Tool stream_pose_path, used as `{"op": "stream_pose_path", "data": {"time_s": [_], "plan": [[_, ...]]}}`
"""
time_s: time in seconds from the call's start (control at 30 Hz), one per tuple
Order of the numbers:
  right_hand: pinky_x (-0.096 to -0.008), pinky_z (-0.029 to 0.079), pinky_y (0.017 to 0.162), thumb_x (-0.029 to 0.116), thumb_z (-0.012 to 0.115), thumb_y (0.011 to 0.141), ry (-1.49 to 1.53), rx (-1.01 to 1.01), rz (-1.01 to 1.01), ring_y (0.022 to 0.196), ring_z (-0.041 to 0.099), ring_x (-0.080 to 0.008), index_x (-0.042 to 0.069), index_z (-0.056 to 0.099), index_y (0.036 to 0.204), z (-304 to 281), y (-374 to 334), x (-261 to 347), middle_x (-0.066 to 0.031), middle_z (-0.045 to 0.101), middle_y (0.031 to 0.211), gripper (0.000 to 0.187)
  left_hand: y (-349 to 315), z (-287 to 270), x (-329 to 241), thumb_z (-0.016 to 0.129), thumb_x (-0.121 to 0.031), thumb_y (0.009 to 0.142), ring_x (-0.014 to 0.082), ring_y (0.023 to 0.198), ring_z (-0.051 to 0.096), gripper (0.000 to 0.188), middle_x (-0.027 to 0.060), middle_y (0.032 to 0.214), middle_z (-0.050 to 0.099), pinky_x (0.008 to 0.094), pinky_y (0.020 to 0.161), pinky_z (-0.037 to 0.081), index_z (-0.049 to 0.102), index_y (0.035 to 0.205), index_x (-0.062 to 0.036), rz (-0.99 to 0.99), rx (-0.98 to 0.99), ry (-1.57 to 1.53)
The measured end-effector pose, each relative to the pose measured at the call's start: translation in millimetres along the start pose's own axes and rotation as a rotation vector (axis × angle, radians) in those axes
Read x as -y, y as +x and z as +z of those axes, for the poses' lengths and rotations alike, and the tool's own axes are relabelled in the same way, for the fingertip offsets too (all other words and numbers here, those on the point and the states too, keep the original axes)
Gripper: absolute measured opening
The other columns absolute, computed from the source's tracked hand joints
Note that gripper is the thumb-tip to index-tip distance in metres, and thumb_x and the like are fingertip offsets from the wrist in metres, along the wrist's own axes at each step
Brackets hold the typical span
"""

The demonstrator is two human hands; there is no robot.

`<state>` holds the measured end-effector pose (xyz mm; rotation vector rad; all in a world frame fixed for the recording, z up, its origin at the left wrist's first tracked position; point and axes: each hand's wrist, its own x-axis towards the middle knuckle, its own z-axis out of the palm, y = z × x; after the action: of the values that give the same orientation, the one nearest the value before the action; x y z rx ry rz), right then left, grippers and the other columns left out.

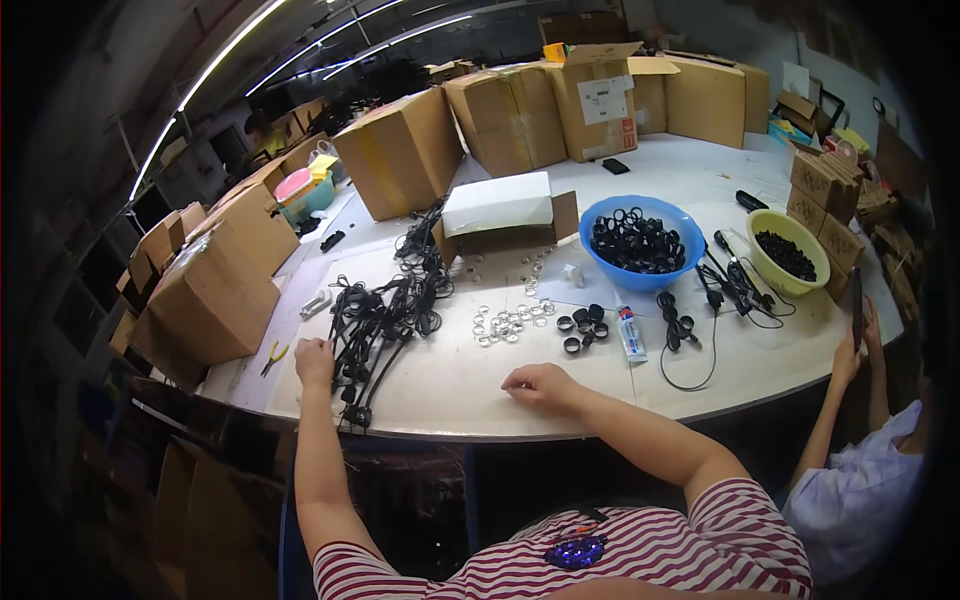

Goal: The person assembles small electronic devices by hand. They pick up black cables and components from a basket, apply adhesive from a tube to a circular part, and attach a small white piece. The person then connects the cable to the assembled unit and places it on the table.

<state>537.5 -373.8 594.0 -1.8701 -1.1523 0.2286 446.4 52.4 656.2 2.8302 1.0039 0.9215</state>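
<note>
My left hand (314, 362) is closed at the left edge of a tangled pile of black cables (385, 300); whether a cable is in its fingers is hidden. My right hand (541, 387) lies low over the table's near part, fingers curled together, and anything in them is too small to make out. Beyond it are scattered clear rings (500, 325). Several black rings (583, 328) sit to their right, beside a blue-and-white tube (631, 335). Yellow-handled pliers (274, 358) lie left of my left hand.
A blue bowl (690, 262) holds black rings; a yellow bowl (820, 262) holds small black parts. A white-topped open box (498, 205) stands mid-table. Large cartons (400, 150) line the back. Bundled black cables (676, 322) lie at right. Another person (860, 480) at right holds a dark flat device.
</note>
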Motion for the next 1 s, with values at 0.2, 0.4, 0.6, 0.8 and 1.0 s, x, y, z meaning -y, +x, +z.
{"op": "stream_pose_path", "data": {"time_s": [0.2, 0.4, 0.6, 0.8, 1.0], "plan": [[-0.0285, 0.047, 0.074, 0.015, 0.058, 0.08, 0.082, 0.005, 0.092, 0.08, 0.061, -0.0194, 0.008, 0.062, 0.096, -0.6, -2.3, 6.7, -0.0083, 0.064, 0.087, 0.018, -41.2, 30.4, -44.6, 0.059, -0.034, 0.079, 0.0306, 0.096, 0.05, 0.027, 0.0114, 0.09, 0.059, 0.0434, 0.08, 0.039, 0.061, 0.083, -0.0083, 0.245, 0.11, 0.014], [-0.027, 0.047, 0.071, 0.012, 0.058, 0.08, 0.102, -0.027, 0.107, 0.078, 0.061, -0.0177, 0.005, 0.063, 0.094, -0.8, -2.5, 11.3, -0.0098, 0.064, 0.085, 0.017, -43.8, 42.0, -59.4, 0.052, -0.033, 0.084, 0.0307, 0.082, 0.058, 0.028, 0.0138, 0.086, 0.062, 0.0438, 0.077, 0.04, 0.058, 0.091, -0.0065, 0.167, 0.212, 0.148], [-0.0253, 0.046, 0.069, 0.01, 0.059, 0.079, 0.102, -0.064, 0.084, 0.074, 0.057, -0.0112, 0.004, 0.063, 0.094, 4.0, 1.7, 3.6, -0.0078, 0.064, 0.083, 0.016, -16.1, 34.8, -31.3, 0.035, -0.036, 0.09, 0.0398, 0.085, 0.056, 0.038, 0.021, 0.089, 0.06, 0.0482, 0.076, 0.042, 0.057, 0.086, -0.0052, -0.147, 0.076, -0.366], [-0.0257, 0.047, 0.066, 0.011, 0.059, 0.079, 0.106, -0.065, 0.119, 0.071, 0.059, -0.0133, 0.003, 0.064, 0.093, 4.6, 0.6, 1.9, -0.009, 0.065, 0.08, 0.017, -5.7, 12.0, -1.8, 0.049, -0.029, 0.084, 0.0148, 0.057, 0.053, 0.031, 0.0059, 0.061, 0.057, 0.0304, 0.054, 0.039, 0.065, 0.085, -0.0027, -0.228, -0.041, -0.77], [-0.0257, 0.047, 0.067, 0.011, 0.058, 0.079, 0.052, -0.038, 0.077, 0.07, 0.06, -0.0144, 0.003, 0.064, 0.093, 5.5, 2.1, 3.9, -0.0093, 0.065, 0.081, 0.016, -19.5, 16.3, 13.4, 0.052, -0.026, 0.084, 0.013, 0.061, 0.054, 0.029, 0.0052, 0.065, 0.059, 0.0266, 0.058, 0.041, 0.065, 0.091, -0.0011, -0.205, 0.073, -0.66]]}}
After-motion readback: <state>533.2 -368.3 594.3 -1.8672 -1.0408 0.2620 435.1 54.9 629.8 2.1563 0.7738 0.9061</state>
